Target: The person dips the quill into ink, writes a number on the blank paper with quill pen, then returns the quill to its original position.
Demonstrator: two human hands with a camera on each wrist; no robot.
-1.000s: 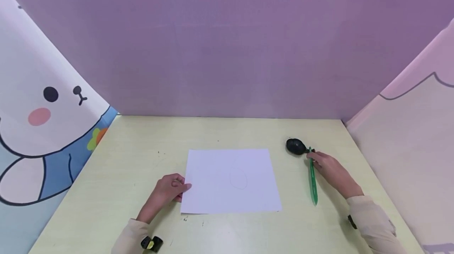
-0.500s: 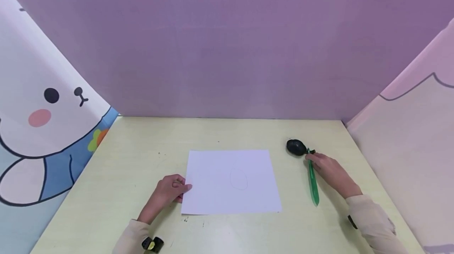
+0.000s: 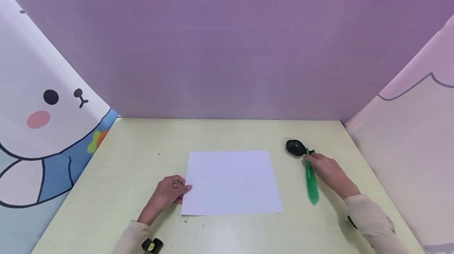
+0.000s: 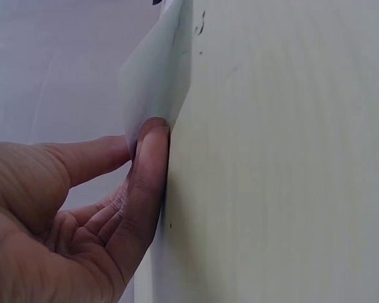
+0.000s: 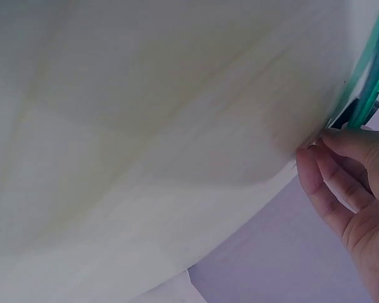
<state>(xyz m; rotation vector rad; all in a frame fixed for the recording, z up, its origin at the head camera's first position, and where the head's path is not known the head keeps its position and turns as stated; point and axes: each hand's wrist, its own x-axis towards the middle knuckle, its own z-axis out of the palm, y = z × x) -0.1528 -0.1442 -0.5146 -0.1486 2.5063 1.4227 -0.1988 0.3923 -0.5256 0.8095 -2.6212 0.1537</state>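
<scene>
My left hand pinches the left edge of a white sheet of paper. In the left wrist view the lifted paper corner sits between thumb and fingers, just off the table. A faint oval line is drawn on the sheet. On the right, my right hand pinches the upper end of a long, flat, shiny green blade-shaped thing. A glossy black oval object with a short stem lies against those fingertips. In the right wrist view the green thing passes beside the thumb; the exact grip is partly hidden.
The pale table carries a few small dark marks. A purple wall panel rises behind its far edge. Side panels stand at the left and right. Each wrist wears a dark device.
The green thing has turned about its length, so its broad face now shows wider, and its upper end has shifted slightly left with my right hand. My left hand and the paper hold their place.
</scene>
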